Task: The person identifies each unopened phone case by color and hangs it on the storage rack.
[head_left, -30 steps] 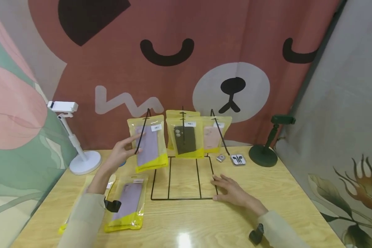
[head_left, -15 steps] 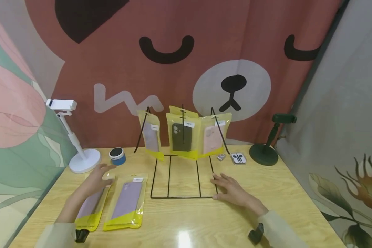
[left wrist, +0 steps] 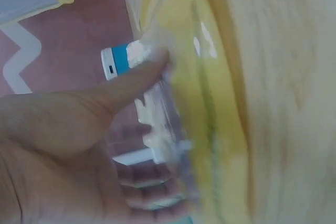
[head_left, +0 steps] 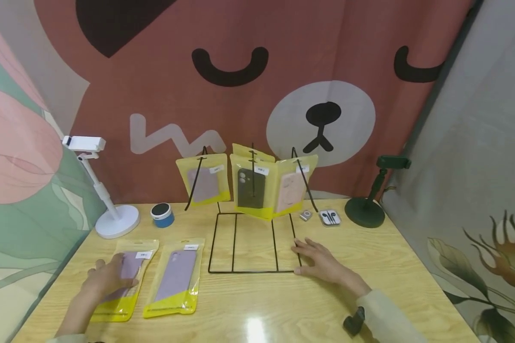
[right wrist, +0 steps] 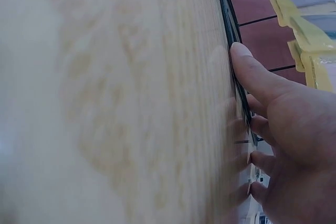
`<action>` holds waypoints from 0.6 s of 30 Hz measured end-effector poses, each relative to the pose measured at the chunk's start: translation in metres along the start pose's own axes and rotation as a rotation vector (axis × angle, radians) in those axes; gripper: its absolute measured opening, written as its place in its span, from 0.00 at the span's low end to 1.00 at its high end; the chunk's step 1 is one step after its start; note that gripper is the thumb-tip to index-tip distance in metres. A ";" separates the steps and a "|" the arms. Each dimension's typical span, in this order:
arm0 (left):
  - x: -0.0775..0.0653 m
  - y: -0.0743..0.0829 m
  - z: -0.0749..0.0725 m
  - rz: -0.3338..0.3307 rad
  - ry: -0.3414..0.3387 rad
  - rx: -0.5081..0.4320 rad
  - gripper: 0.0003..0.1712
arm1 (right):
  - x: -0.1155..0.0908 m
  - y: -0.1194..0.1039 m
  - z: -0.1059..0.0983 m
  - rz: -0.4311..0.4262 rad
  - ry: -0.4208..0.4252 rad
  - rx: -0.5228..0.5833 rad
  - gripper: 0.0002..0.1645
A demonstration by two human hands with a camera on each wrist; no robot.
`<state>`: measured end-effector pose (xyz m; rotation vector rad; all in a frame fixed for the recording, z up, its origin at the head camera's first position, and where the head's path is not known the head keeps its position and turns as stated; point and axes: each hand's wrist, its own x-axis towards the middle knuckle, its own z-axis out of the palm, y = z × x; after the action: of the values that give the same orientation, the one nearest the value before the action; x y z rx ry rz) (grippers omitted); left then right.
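My left hand (head_left: 105, 280) lies over a clear-and-yellow pouch with a purple phone case (head_left: 130, 266) on the table. Its thumb (left wrist: 139, 77) is at the pouch's edge in the left wrist view, fingers partly hidden behind; firm contact cannot be told. Beside it lies a second pouched purple phone case (head_left: 176, 276). My right hand (head_left: 322, 261) rests at the front right corner of a black wire display rack (head_left: 253, 272), fingers extended. From the rack's hooks hang pouches with a purple case (head_left: 203, 185), a black case (head_left: 251, 188) and a pink case (head_left: 291, 190), plus another behind.
A white phone stand (head_left: 118, 221) and a blue round speaker (head_left: 162, 215) stand at the back left. Behind the rack's right side are a small silver gadget (head_left: 305, 215), boxed earphones (head_left: 330, 217) and a dark green stand (head_left: 365, 212). A bear-print curtain hangs behind.
My left hand has let go of the hanging purple case's pouch and come down left to the pouch on the table. The hung pouch has swung round. My right hand has stayed put.
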<state>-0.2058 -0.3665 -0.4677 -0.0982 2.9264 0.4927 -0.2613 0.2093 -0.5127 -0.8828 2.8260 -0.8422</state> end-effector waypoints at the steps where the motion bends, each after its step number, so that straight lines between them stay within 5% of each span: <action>1: 0.000 -0.001 0.000 0.007 0.013 -0.008 0.65 | 0.000 0.000 0.000 -0.004 0.000 -0.006 0.41; 6: 0.004 -0.008 0.001 0.077 0.078 -0.037 0.62 | 0.001 -0.001 -0.002 -0.008 -0.004 -0.001 0.41; 12: 0.003 -0.013 0.002 0.245 0.239 -0.142 0.36 | 0.000 -0.002 -0.002 0.002 -0.019 0.015 0.41; 18: -0.009 -0.013 -0.014 0.289 0.238 -0.259 0.25 | -0.001 -0.002 -0.002 0.009 -0.021 0.019 0.41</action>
<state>-0.1983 -0.3829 -0.4569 0.2553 3.1047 0.9663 -0.2601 0.2096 -0.5104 -0.8704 2.7976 -0.8518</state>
